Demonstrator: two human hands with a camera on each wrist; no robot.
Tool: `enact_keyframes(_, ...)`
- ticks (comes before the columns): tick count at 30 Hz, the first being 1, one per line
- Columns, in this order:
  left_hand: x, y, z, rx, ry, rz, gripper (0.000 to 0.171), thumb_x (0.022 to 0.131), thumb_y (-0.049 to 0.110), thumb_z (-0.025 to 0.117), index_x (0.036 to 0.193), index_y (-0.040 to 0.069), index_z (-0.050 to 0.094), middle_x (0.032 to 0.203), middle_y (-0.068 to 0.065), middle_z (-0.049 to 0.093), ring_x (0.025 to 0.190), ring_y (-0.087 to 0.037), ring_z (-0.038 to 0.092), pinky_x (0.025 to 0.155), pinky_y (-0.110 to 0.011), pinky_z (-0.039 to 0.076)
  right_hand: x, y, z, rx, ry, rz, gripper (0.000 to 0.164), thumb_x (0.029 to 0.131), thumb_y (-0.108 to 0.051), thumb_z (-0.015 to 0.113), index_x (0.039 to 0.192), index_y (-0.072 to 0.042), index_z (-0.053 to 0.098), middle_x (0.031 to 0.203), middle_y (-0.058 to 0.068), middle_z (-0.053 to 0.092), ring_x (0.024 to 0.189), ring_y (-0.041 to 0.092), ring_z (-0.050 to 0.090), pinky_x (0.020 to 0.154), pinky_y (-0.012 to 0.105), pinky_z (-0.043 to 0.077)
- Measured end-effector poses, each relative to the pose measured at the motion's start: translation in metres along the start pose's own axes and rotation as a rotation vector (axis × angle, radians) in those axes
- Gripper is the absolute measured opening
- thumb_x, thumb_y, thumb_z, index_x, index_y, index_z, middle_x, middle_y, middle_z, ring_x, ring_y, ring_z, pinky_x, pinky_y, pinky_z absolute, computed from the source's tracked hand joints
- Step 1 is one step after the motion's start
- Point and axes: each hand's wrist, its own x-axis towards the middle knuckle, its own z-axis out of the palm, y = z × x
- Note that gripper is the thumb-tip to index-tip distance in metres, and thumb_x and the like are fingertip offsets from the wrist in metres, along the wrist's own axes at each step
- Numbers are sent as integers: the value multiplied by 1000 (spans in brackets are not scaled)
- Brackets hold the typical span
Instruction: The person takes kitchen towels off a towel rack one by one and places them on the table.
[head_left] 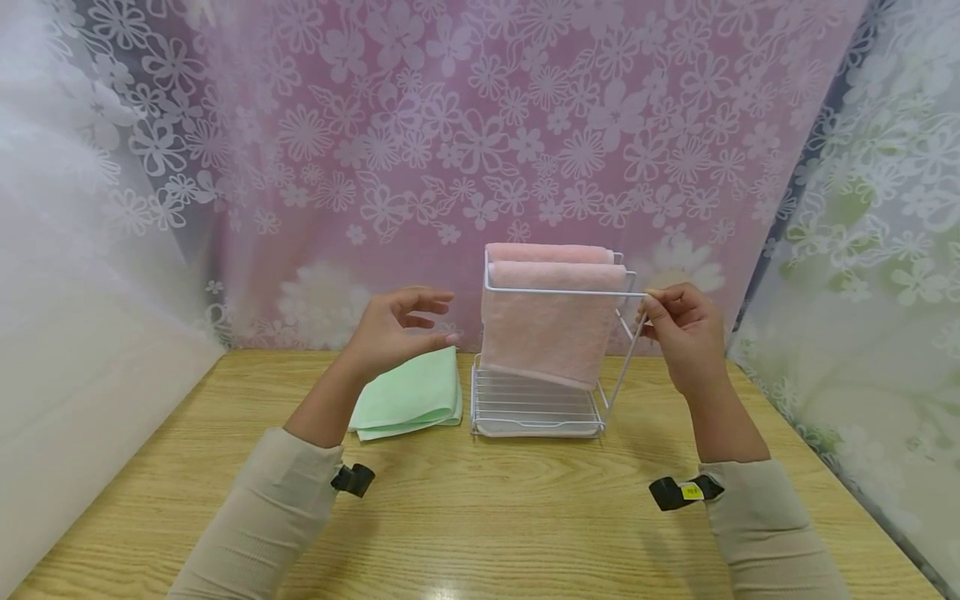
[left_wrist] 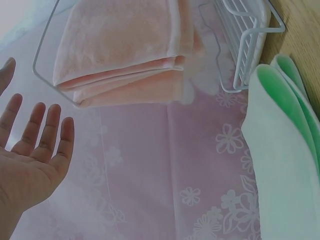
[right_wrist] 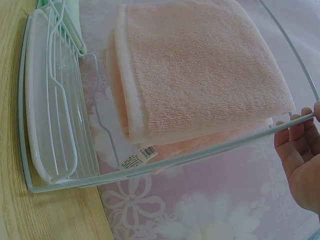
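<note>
Flowered curtains (head_left: 420, 167) hang behind and to both sides of a wood-grained bench (head_left: 450, 521). Thumb and fingers of the right hand (head_left: 688, 337) pinch the rack (head_left: 562, 292) at its upper front right corner. Fingers of the left hand (head_left: 393, 329) are extended and slightly spread, the thumb held apart; that hand is empty, over the cloth and near the rack's left side.

With the grip so high on thin wire, a sideways tug could tip or twist the rack; whether every foot rests flat on the bench, I cannot tell. The front towel (head_left: 547, 325) hangs folded over a rail with its lower edge slanting down to the right, so a jolt might slide it off. The rear towel (head_left: 547, 252) drapes the rail behind and could shift likewise. Should the left hand swing right, its fingertips may snag a rail or a fold.

Lower down, the rack's base holds a white tray (right_wrist: 37, 100), near the bench's back edge; a hard push rearward could run it into the curtain. Just beside the base on the left lies the green cloth (head_left: 408, 396), folded, which a leftward slip of the rack might ruck up.
</note>
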Motion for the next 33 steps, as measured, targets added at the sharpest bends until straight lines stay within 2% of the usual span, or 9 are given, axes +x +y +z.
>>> enact_keyframes(4,2,2,2,6,-4,2,50,78,9,82,125,7,66,123,-7,64,109,-23,61,93,-46,49,0,0,0,4,-1,4,11,94,0,61,96,11,60,80,5,64,70,14,61,64,23,56)
enact_keyframes(11,7,5,5,33,-7,27,51,78,11,83,125,7,66,123,-6,64,109,-24,61,92,-39,51,0,2,0,8,3,5,10,94,0,61,96,9,60,80,5,64,70,13,61,64,23,56)
enact_keyframes(28,23,15,13,43,-19,89,48,77,15,84,122,8,68,121,-4,65,106,-20,62,90,-38,52,0,2,0,8,-3,-12,11,94,1,60,98,12,59,80,6,64,69,15,62,64,22,56)
enact_keyframes(33,28,19,16,48,-33,105,49,76,14,84,122,5,68,120,-7,64,106,-20,61,89,-37,52,-1,1,0,12,-6,-8,11,94,1,60,98,12,59,81,6,64,70,15,62,64,23,56)
